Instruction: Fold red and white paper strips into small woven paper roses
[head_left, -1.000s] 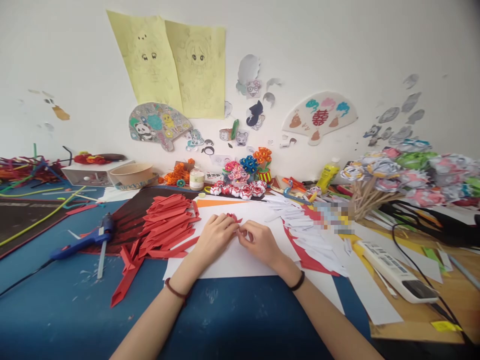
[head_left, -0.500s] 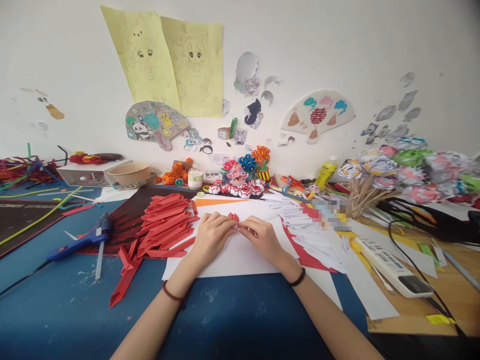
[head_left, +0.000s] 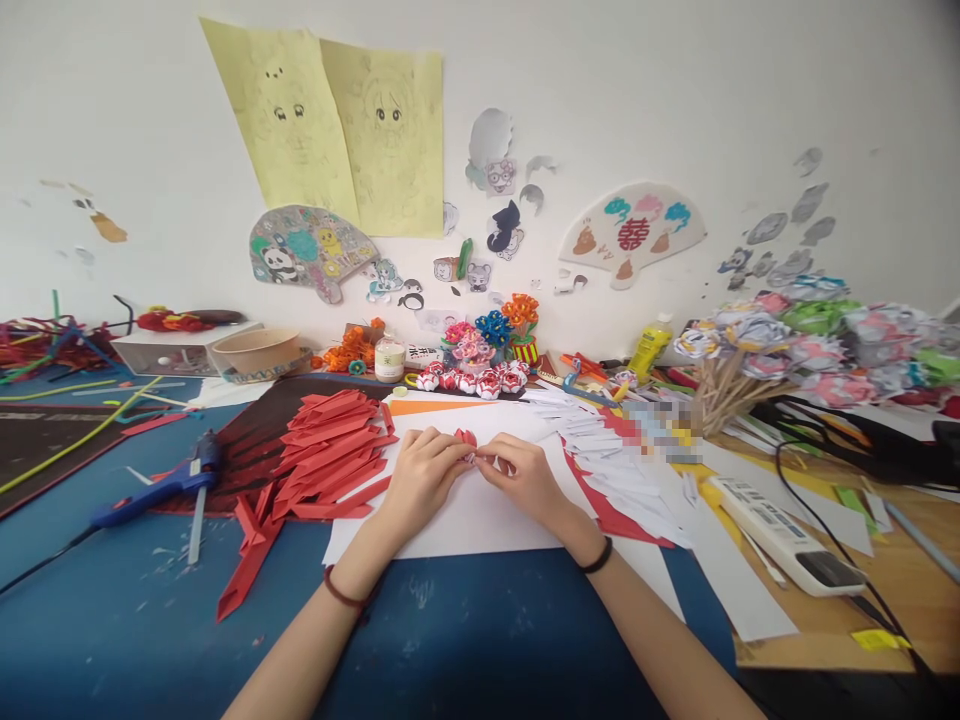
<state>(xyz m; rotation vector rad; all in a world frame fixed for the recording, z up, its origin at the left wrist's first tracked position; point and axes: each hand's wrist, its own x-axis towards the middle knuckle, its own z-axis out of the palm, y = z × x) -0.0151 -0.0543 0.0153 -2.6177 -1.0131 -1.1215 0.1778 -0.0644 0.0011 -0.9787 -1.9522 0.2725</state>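
Observation:
Between my fingertips, above the white paper sheets (head_left: 480,510), is a small red and white folded paper piece (head_left: 466,438), mostly covered by the fingers. My left hand (head_left: 427,472) pinches it from the left. From the right, my right hand (head_left: 519,474) pinches its lower edge with thumb and forefinger. Left of my left hand lies a heap of folded red paper strips (head_left: 330,450). To the right of my right hand, folded white paper strips (head_left: 607,450) are fanned out over red paper. Finished red and white paper flowers (head_left: 487,380) stand in a row behind my hands.
A blue glue gun (head_left: 169,490) rests on the blue table at left, its cord running off. A white power strip (head_left: 784,530) lies at right. Paper flowers on sticks (head_left: 750,345) fill the back right. A beige bowl (head_left: 259,352) and a yellow bottle (head_left: 651,345) stand near the wall.
My hands stay in nearly the same place. The right fingers have shifted slightly on the paper piece; the whole view has moved only a little.

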